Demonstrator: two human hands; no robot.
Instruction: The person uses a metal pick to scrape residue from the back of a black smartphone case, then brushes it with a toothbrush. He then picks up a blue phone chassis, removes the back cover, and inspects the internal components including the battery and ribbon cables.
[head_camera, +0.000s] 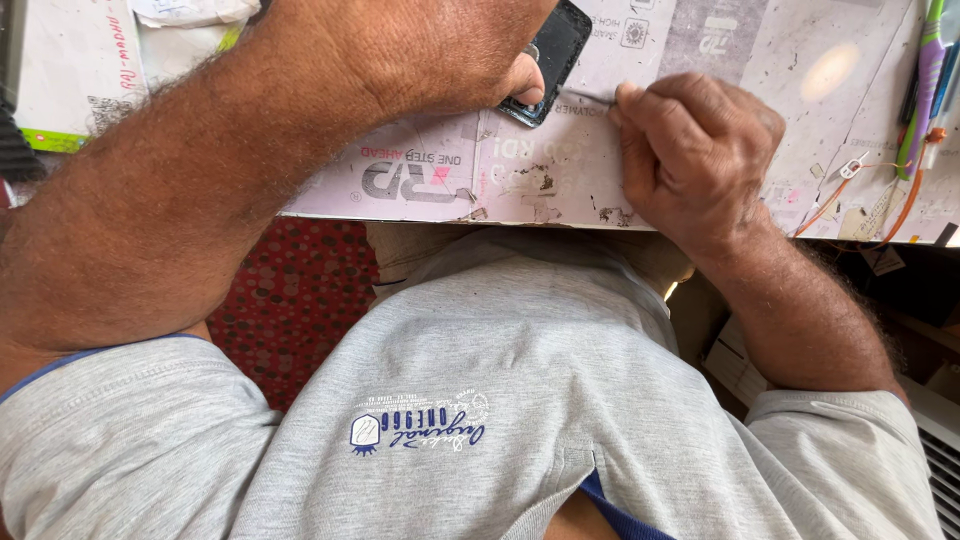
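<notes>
A black phone (556, 48) lies on a pale printed sheet (420, 170) that covers the worktop at the top of the view. My left hand (478, 62) comes in from the left and grips the phone's near end, thumb pressed on its corner. My right hand (695, 150) is curled into a fist just right of the phone, fingers pinched on a thin tool (592, 97). The tool's tip points at the phone's lower edge. Most of the phone's left side is hidden behind my left hand.
Coloured pens and a brush handle (927, 80) lie at the right edge, with orange wires (850, 190) below them. Papers and a box (80, 70) sit at the top left. Below the table edge are my grey shirt (520, 380) and a red dotted mat (300, 290).
</notes>
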